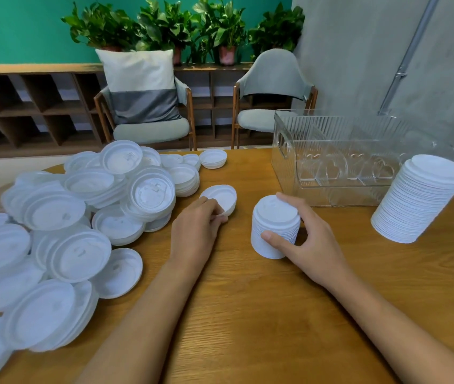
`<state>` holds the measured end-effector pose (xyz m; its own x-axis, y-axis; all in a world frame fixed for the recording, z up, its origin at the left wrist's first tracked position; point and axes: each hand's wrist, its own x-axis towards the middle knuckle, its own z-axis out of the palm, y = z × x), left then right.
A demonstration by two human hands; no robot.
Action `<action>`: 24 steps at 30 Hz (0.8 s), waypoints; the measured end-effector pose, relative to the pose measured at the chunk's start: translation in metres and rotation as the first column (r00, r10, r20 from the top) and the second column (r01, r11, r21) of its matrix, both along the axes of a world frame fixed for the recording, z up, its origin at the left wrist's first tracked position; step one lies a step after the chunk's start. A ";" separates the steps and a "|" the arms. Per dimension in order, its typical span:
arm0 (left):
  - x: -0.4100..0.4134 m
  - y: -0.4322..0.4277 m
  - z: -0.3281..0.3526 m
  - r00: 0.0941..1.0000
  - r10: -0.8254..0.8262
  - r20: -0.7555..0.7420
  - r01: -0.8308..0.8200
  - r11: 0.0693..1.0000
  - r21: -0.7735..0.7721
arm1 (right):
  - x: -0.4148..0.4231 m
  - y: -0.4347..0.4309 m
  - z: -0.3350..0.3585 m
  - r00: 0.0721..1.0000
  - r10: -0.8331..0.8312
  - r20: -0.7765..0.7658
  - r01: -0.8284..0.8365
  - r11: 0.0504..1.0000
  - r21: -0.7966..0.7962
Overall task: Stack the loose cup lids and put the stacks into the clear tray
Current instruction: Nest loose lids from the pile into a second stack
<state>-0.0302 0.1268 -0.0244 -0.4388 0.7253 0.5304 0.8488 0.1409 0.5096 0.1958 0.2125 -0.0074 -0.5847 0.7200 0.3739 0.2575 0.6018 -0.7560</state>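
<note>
1. The left hand (196, 227) has its fingers curled and pinches the near edge of a single lid (220, 196), which is tilted up just above the table (248, 314).
2. The right hand (313, 242) grips a short stack (272, 228) of lids that stands on the table. The thumb lies on the near side and the fingers wrap over the far top edge.
3. The held lid and the short stack are near each other but apart.
4. A pile (81, 217) of loose lids covers the left of the table.
5. The tray (331, 139) stands at the far right, just behind the short stack.
6. A tall stack (417, 198) leans at the right, in front of the tray's right end.
7. Beyond the table are two chairs (272, 90), one with a pillow (140, 84). Behind them a low shelf (26, 106) carries plants (187, 26), before a green wall.
</note>
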 end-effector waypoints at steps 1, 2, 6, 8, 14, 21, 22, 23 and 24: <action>0.000 -0.002 0.001 0.998 -0.002 0.065 0.001 1.000 0.016 | -0.003 -0.002 0.001 1.000 0.001 -0.005 -0.001 1.000 0.006; 0.001 -0.003 0.003 0.991 -0.005 0.137 0.001 0.999 0.034 | -0.007 -0.003 0.002 1.000 0.003 -0.008 -0.003 1.000 0.014; 0.002 -0.004 0.010 0.945 -0.042 0.324 0.000 0.991 0.130 | -0.022 -0.002 0.006 0.999 -0.005 -0.043 0.006 1.000 0.031; 0.005 -0.004 0.013 0.931 -0.048 0.363 -0.018 0.984 0.177 | -0.030 0.001 0.003 0.998 -0.009 -0.068 0.010 1.000 0.024; 0.009 -0.003 0.022 0.861 -0.072 0.503 -0.095 0.950 0.298 | -0.032 0.008 -0.006 0.996 0.012 -0.087 -0.011 1.000 0.010; 0.013 -0.001 0.033 0.538 -0.315 0.782 -0.027 0.921 0.389 | -0.029 0.009 -0.001 0.996 0.047 -0.077 -0.047 0.999 0.004; 0.014 -0.002 0.034 0.524 -0.330 0.786 0.005 0.923 0.384 | -0.029 0.009 -0.001 0.996 0.054 -0.075 -0.054 0.999 0.004; 0.015 -0.002 0.035 0.518 -0.334 0.788 0.034 0.928 0.371 | -0.029 0.008 -0.001 0.995 0.065 -0.073 -0.065 0.998 0.004; 0.016 -0.002 0.036 0.521 -0.328 0.788 0.052 0.934 0.354 | -0.028 0.008 0.000 0.994 0.078 -0.071 -0.078 0.997 0.004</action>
<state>-0.0141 0.1245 0.0118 -0.6429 0.7450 0.1779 0.0153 -0.2197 0.9754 0.1675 0.2201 -0.0079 -0.6113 0.6725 0.4171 0.1555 0.6189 -0.7699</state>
